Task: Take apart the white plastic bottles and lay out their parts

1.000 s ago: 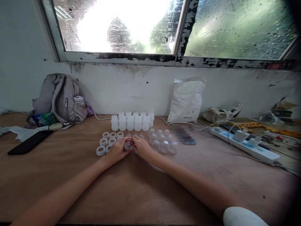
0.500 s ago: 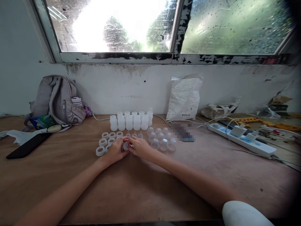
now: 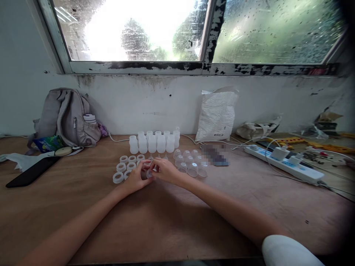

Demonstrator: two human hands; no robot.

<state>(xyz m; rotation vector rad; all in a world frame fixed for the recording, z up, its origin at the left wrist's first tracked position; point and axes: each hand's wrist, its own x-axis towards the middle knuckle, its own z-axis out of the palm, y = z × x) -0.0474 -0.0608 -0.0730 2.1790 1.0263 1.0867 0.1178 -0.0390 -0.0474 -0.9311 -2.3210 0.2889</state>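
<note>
My left hand (image 3: 135, 177) and my right hand (image 3: 165, 170) meet at the middle of the wooden table (image 3: 177, 218), fingers pinched together on one small clear plastic piece (image 3: 150, 173). Left of them lie several white ring caps (image 3: 124, 167). Behind stand several small white bottles (image 3: 153, 143) in rows. To the right sit several clear dome covers (image 3: 191, 162). A few tiny clear pieces stand just beyond my fingers.
A grey backpack (image 3: 68, 116) leans on the wall at the back left, with a black phone (image 3: 31, 171) in front of it. A white plastic bag (image 3: 217, 116) stands at the back centre-right. A power strip (image 3: 288, 164) with cables lies to the right.
Both hands stay together on the small clear piece and have lifted it slightly, turning it between the fingers. The camera view has shifted a little.
</note>
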